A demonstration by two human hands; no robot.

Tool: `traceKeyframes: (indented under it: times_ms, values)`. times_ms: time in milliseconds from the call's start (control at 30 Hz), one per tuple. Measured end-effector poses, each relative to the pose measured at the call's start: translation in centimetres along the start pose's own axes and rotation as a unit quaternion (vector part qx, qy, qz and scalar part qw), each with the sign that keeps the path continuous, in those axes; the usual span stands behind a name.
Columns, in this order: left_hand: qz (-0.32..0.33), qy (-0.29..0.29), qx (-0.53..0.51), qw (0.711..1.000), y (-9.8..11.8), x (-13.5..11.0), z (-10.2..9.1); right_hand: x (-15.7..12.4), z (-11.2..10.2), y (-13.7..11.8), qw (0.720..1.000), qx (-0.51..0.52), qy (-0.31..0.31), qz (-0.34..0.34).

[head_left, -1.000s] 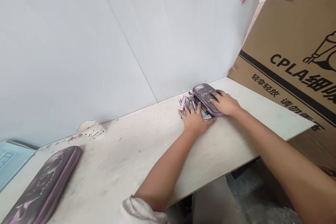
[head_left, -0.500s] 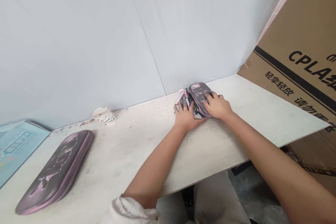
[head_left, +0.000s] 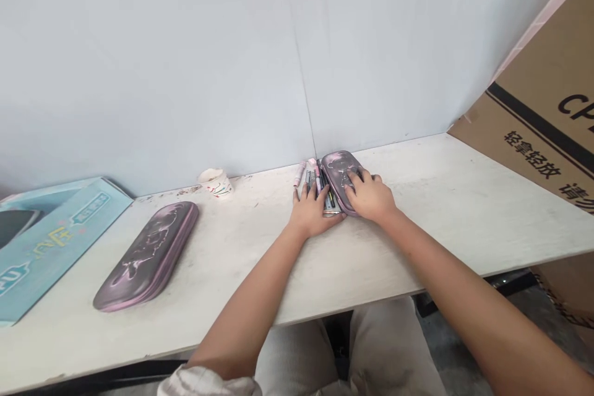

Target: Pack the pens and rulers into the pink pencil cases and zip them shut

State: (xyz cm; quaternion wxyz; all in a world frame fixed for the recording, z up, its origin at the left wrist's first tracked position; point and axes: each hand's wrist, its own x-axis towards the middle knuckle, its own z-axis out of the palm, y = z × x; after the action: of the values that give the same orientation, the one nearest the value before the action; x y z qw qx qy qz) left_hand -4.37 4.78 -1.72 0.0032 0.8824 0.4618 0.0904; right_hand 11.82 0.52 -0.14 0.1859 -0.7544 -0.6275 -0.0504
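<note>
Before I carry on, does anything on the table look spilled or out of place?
Yes: dark brown specks are scattered on the table along the wall, mostly left of the paper cup. They stand out against the pale surface; whether crumbs or dirt, I can't tell. No damage shows on the pencil case under the right hand.

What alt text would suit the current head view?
A person's left hand lies spread over pens on a white table while the right hand rests on a dark pencil case beside them. Farther left are a paper cup, a similar case and a blue box.
</note>
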Motion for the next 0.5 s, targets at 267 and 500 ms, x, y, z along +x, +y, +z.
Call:
traceKeyframes:
  times_ms: [267,500]
  values:
    - [0.017,0.002,-0.071,0.997,-0.3,-0.2,-0.5,-0.6,0.3,-0.5,0.997,0.049,0.065,-0.005]
    - [0.051,0.14,-0.375,0.915,0.9,-1.2,-3.1,-1.4,0.0,-1.9,0.938,0.132,0.3,-0.109]
